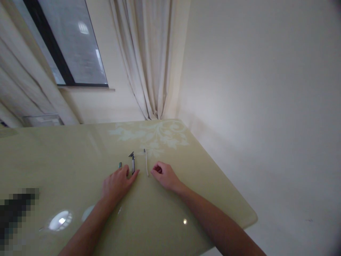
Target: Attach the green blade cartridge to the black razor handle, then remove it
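Three small items lie in a row on the glossy table (165, 206). A razor (133, 164) with a dark head at its far end lies beside the thumb of my left hand (117, 181). That hand rests on the table with its thumb spread from the fingers. A small dark item (120, 165) shows just beyond its fingers, partly covered. To the right lies a thin white toothbrush (146, 163), its dark bristle end pointing away. Close by its near end is my right hand (165, 175), fingers curled and thumb near the fingertips; whether it holds anything is too small to tell.
White floral decoration (157, 133) marks the table's far end. A pale wall (261, 106) runs along the right edge. Curtains (151, 53) and a window (71, 42) are behind the table. A blurred dark shape (16, 213) is at the lower left.
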{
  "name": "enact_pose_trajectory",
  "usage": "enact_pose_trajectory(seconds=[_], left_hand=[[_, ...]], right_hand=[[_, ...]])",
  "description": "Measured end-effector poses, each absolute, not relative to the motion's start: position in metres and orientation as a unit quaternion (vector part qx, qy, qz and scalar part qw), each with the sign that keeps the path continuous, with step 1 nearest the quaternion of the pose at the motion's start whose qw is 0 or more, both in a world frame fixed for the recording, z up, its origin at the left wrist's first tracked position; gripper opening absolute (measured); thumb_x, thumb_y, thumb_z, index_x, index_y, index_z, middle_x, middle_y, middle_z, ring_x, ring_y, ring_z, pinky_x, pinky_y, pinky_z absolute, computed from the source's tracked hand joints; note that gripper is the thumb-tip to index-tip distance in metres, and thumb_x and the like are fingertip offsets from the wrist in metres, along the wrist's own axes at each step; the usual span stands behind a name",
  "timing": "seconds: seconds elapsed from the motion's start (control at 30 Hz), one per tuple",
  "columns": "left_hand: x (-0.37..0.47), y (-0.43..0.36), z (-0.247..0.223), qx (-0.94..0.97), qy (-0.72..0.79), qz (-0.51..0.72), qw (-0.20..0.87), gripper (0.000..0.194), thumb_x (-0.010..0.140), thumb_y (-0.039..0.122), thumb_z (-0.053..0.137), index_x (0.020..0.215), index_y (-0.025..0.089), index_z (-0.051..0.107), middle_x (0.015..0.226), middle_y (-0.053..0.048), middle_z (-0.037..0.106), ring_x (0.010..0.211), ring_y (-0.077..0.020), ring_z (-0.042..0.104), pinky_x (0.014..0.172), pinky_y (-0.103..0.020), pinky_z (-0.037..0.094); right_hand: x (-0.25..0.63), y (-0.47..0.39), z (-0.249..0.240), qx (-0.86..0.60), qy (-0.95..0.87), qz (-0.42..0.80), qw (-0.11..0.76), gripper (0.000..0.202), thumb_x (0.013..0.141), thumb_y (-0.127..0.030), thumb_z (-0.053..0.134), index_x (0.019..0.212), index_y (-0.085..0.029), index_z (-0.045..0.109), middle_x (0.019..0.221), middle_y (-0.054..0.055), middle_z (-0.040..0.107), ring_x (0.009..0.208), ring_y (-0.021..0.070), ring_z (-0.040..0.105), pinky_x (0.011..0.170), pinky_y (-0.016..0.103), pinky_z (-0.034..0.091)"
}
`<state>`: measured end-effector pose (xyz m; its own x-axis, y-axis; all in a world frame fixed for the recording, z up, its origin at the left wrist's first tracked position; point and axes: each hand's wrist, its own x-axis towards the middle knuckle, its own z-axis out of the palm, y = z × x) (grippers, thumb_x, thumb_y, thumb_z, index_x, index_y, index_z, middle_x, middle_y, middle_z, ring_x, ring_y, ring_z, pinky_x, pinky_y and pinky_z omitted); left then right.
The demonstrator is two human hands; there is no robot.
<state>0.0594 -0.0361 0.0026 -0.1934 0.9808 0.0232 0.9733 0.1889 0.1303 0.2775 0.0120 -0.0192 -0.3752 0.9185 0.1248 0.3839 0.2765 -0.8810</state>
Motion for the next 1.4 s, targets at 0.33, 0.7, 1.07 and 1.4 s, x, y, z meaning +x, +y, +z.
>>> enact_pose_trajectory(seconds=[0.33, 0.7, 1.07, 1.4], left_hand=[[0.069, -0.029, 0.001, 0.659, 0.751, 0.021, 0.029, 0.042, 0.106, 0.046, 0.031, 0.104, 0.021, 0.066, 0.110, -0.012, 0.077, 0.092, -0.0323, 0.076, 0.073, -0.039, 0.051], [0.089, -0.059, 0.002, 0.722, 0.653, 0.223, -0.040, 0.037, 0.104, 0.041, 0.044, 0.081, 0.022, 0.066, 0.080, -0.004, 0.073, 0.068, -0.0186, 0.068, 0.062, -0.027, 0.038], [0.093, -0.060, -0.013, 0.747, 0.528, 0.354, 0.192, 0.032, 0.100, 0.045, 0.056, 0.083, 0.022, 0.071, 0.081, -0.003, 0.073, 0.078, -0.0186, 0.067, 0.075, -0.028, 0.049], [0.082, -0.059, 0.003, 0.602, 0.484, 0.497, 0.397, 0.067, 0.082, 0.047, 0.081, 0.143, 0.025, 0.062, 0.104, -0.005, 0.069, 0.073, -0.0133, 0.057, 0.067, -0.026, 0.050]], right_hand=[[0.273, 0.009, -0.015, -0.449, -0.715, 0.414, 0.339, 0.007, 0.087, -0.020, 0.070, 0.082, -0.017, 0.066, 0.074, -0.001, 0.064, 0.069, 0.0125, 0.058, 0.065, 0.023, 0.042], [0.272, 0.005, -0.011, -0.357, -0.653, 0.517, 0.422, 0.051, 0.102, -0.060, 0.046, 0.100, -0.015, 0.069, 0.087, 0.005, 0.066, 0.071, 0.0143, 0.058, 0.063, 0.026, 0.044], [0.289, 0.006, 0.005, -0.289, -0.625, 0.585, 0.428, 0.053, 0.095, -0.069, 0.058, 0.095, -0.017, 0.064, 0.073, -0.001, 0.053, 0.066, 0.0131, 0.051, 0.062, 0.026, 0.040], [0.298, -0.003, 0.012, -0.213, -0.657, 0.668, 0.277, 0.051, 0.100, -0.062, 0.055, 0.096, -0.014, 0.071, 0.065, -0.005, 0.041, 0.056, 0.0090, 0.034, 0.054, 0.026, 0.023]])
